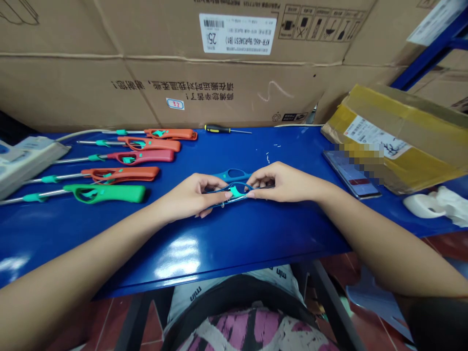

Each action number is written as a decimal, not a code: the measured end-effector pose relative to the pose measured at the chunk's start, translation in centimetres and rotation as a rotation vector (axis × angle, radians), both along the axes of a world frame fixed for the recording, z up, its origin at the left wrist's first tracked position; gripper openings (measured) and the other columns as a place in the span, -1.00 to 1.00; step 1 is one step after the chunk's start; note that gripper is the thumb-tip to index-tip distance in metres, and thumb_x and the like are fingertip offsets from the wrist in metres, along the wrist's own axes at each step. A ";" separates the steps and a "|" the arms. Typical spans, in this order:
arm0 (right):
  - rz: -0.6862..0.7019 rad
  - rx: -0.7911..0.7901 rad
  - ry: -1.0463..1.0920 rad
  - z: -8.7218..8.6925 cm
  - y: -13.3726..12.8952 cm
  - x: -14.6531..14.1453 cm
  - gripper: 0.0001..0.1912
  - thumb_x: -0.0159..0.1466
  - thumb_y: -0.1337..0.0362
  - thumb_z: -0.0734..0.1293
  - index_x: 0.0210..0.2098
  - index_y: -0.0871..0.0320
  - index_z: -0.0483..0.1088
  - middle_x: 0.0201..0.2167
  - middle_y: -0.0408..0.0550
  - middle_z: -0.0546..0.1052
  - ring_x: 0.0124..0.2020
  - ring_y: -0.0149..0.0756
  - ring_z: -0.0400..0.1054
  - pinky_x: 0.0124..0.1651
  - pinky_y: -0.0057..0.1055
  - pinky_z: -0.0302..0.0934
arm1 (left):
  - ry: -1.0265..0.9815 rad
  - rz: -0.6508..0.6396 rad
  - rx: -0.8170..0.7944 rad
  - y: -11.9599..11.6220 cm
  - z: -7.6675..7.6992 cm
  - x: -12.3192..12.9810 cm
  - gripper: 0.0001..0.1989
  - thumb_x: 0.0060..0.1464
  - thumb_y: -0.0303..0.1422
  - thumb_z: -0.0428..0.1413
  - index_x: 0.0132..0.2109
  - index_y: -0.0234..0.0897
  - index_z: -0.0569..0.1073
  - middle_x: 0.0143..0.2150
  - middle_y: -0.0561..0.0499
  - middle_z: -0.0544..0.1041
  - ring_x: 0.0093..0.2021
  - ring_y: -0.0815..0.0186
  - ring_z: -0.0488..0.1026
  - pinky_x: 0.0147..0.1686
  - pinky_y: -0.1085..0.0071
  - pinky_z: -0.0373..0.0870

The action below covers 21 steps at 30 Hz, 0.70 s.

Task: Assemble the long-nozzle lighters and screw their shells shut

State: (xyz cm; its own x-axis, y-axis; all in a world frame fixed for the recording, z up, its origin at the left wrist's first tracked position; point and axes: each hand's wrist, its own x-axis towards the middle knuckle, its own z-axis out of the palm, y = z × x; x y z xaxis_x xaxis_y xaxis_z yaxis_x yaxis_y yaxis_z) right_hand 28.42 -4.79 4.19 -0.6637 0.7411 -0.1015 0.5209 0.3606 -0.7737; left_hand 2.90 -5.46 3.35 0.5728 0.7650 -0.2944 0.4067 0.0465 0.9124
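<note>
Between both hands is a blue lighter body (239, 185) with a teal trigger piece showing in its opening. My left hand (195, 196) pinches its left end, thumb on top near the teal trigger (235, 191). On the right end my right hand (274, 181) is closed, thumb and fingers gripping the casing. Much of the held part is covered by my fingers. Just behind it on the table lies a separate blue casing half (234, 173) with an oval opening.
Several long-nosed lighters in orange, red and green (117, 194) lie in a column at left, beside a white power strip (31, 161). A screwdriver (226, 129) lies at the back by a large cardboard box (146, 102). At right are a phone (351, 175), a taped carton (431, 141) and a white tape roll (424, 205).
</note>
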 end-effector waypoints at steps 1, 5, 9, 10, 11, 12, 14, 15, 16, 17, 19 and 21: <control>-0.007 0.003 0.003 -0.1 0.0 -0.1 -0.62 0.27 0.04 0.40 -0.12 0.24 0.58 -0.37 -0.07 0.57 -0.39 -0.37 0.33 -0.31 -0.42 0.20 | -0.009 0.010 -0.019 0.0 0.0 0.0 -0.77 0.13 -0.23 0.22 -0.24 -0.35 0.51 -0.55 0.11 0.37 -0.70 0.52 0.21 -0.75 0.59 0.07; -0.013 0.001 0.009 -0.3 -0.1 -0.4 -0.64 0.28 0.10 0.39 -0.09 0.25 0.59 -0.34 -0.04 0.60 -0.39 -0.37 0.35 -0.29 -0.41 0.22 | -0.001 0.042 -0.072 0.0 0.1 0.1 -0.77 0.13 -0.23 0.23 -0.32 -0.35 0.48 -0.57 0.13 0.35 -0.71 0.53 0.19 -0.75 0.59 0.04; -0.007 -0.039 0.013 -0.4 -0.2 -0.4 -0.67 0.26 0.13 0.40 -0.10 0.23 0.60 -0.34 -0.03 0.61 -0.39 -0.36 0.36 -0.30 -0.40 0.23 | 0.054 0.014 -0.030 -0.2 0.2 0.3 -0.79 0.08 -0.25 0.26 -0.32 -0.34 0.50 -0.54 0.11 0.43 -0.72 0.52 0.23 -0.75 0.57 0.12; -0.008 -0.041 0.014 -0.4 -0.2 -0.4 -0.68 0.26 0.14 0.40 -0.11 0.23 0.60 -0.33 -0.03 0.61 -0.38 -0.36 0.36 -0.29 -0.40 0.23 | 0.068 0.005 -0.011 -0.3 0.3 0.4 -0.80 0.06 -0.27 0.27 -0.34 -0.34 0.50 -0.54 0.11 0.45 -0.72 0.52 0.24 -0.75 0.57 0.14; -0.013 -0.039 0.012 -0.4 -0.2 -0.4 -0.69 0.25 0.16 0.40 -0.11 0.23 0.60 -0.33 -0.03 0.61 -0.38 -0.36 0.36 -0.29 -0.40 0.24 | 0.080 0.000 0.005 -0.4 0.3 0.5 -0.80 0.06 -0.28 0.27 -0.36 -0.34 0.50 -0.53 0.11 0.45 -0.72 0.52 0.25 -0.74 0.57 0.16; -0.018 -0.035 0.009 -0.3 -0.3 -0.5 -0.69 0.25 0.17 0.40 -0.11 0.24 0.60 -0.34 -0.03 0.61 -0.39 -0.36 0.35 -0.30 -0.40 0.23 | 0.091 -0.002 0.019 -0.4 0.4 0.5 -0.81 0.05 -0.28 0.26 -0.37 -0.34 0.50 -0.53 0.11 0.46 -0.71 0.52 0.26 -0.73 0.57 0.17; -0.023 -0.040 0.004 -0.3 -0.3 -0.5 -0.69 0.25 0.19 0.39 -0.11 0.26 0.60 -0.37 -0.03 0.59 -0.42 -0.38 0.32 -0.33 -0.41 0.20 | 0.103 -0.008 0.035 -0.5 0.5 0.6 -0.82 0.06 -0.30 0.25 -0.39 -0.34 0.51 -0.51 0.11 0.48 -0.69 0.52 0.28 -0.71 0.58 0.20; -0.023 -0.049 0.003 -0.2 -0.4 -0.6 -0.69 0.25 0.20 0.39 -0.11 0.27 0.60 -0.38 -0.03 0.59 -0.43 -0.39 0.30 -0.34 -0.41 0.19 | 0.107 -0.013 0.037 -0.5 0.6 0.6 -0.82 0.06 -0.30 0.24 -0.39 -0.34 0.51 -0.51 0.11 0.49 -0.68 0.52 0.29 -0.70 0.58 0.21; -0.022 -0.059 0.002 -0.2 -0.4 -0.6 -0.69 0.25 0.20 0.39 -0.11 0.27 0.60 -0.38 -0.04 0.58 -0.44 -0.39 0.29 -0.36 -0.41 0.18 | 0.110 -0.018 0.037 -0.5 0.6 0.6 -0.83 0.05 -0.31 0.24 -0.39 -0.34 0.51 -0.51 0.11 0.49 -0.68 0.51 0.30 -0.68 0.58 0.22; -0.020 -0.068 0.002 -0.1 -0.5 -0.6 -0.69 0.24 0.20 0.39 -0.11 0.27 0.60 -0.39 -0.04 0.58 -0.45 -0.40 0.28 -0.36 -0.41 0.17 | 0.114 -0.024 0.035 -0.5 0.6 0.5 -0.83 0.05 -0.31 0.23 -0.39 -0.34 0.52 -0.52 0.11 0.49 -0.67 0.51 0.30 -0.67 0.58 0.23; -0.023 -0.074 0.000 0.1 -0.5 -0.7 -0.69 0.24 0.19 0.39 -0.12 0.26 0.60 -0.41 -0.06 0.56 -0.45 -0.40 0.26 -0.37 -0.42 0.15 | 0.123 -0.032 0.029 -0.4 0.5 0.4 -0.85 0.05 -0.32 0.22 -0.39 -0.34 0.52 -0.53 0.12 0.48 -0.66 0.50 0.30 -0.67 0.58 0.22; -0.031 -0.076 -0.005 0.2 -0.6 -0.8 -0.69 0.23 0.19 0.40 -0.13 0.26 0.60 -0.45 -0.08 0.53 -0.47 -0.41 0.24 -0.39 -0.42 0.14 | 0.129 -0.038 0.027 -0.3 0.4 0.3 -0.85 0.04 -0.33 0.21 -0.39 -0.34 0.53 -0.54 0.11 0.48 -0.65 0.50 0.30 -0.67 0.58 0.21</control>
